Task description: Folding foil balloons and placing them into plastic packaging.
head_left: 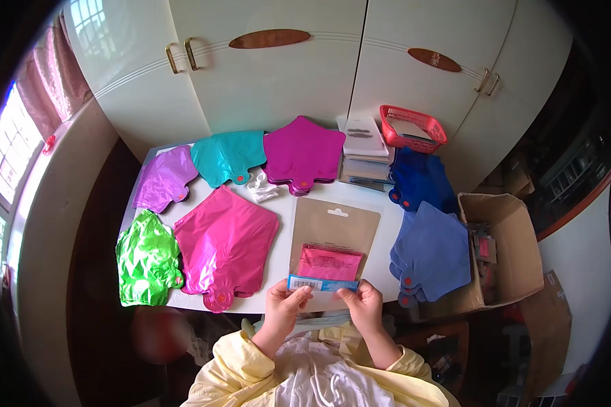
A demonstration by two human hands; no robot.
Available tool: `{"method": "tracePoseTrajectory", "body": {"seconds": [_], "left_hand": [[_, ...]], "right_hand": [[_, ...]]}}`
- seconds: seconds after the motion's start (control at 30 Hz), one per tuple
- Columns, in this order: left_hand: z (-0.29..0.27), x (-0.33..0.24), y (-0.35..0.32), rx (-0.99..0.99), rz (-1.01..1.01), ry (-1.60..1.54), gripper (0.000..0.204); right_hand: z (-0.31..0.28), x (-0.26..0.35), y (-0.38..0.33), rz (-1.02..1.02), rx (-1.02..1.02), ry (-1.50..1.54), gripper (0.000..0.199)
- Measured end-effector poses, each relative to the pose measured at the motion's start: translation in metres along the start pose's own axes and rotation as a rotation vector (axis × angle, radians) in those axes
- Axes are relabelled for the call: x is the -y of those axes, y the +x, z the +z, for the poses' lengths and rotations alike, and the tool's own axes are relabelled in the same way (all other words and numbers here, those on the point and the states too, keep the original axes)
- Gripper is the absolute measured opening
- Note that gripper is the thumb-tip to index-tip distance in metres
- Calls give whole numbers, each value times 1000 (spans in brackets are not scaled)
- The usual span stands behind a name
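Head camera: two bare hands share one flat tan package (339,224), held upright-side away over the near edge of the white counter (284,251); the fingers of the left hand (285,303) and right hand (364,305) pinch its lower edge, thumbs on top. It has one hang slot, one blue strip and one glossy pink folded piece (329,263). Seven piles of flat sheets with rounded tabs surround it: crinkled shiny green (147,258), smooth pink foil (227,241), lilac (164,178), teal (227,156), angular magenta (304,152), glossy dark blue (424,180) and matte slate-blue (431,251). Farther back lie one loose white bundle (261,188), one squared stack (366,166) of flat pieces and one red plastic basket (424,144); at right stands one open corrugated cardboard box (516,244), its contents too small to count.
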State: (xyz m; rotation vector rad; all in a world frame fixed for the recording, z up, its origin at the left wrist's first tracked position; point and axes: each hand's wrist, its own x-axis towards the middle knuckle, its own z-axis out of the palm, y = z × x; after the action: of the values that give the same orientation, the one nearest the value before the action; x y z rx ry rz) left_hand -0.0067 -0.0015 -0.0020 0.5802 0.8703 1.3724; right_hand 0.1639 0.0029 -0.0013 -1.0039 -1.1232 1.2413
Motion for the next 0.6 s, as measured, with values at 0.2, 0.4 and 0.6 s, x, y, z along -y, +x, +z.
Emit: {"method": "tracePoseTrajectory", "body": {"seconds": [0.2,0.4,0.6], "left_hand": [[-3,1,0,-13,-12,-34,8],[-6,3,1,40,13,-66,11],[4,-1,0,29,-10,-46,15]], "right_hand": [[-7,3,2,56,94,-101,14],[-10,7,3,120,137,66,9],[-16,7,2,219,131,165,8]]}}
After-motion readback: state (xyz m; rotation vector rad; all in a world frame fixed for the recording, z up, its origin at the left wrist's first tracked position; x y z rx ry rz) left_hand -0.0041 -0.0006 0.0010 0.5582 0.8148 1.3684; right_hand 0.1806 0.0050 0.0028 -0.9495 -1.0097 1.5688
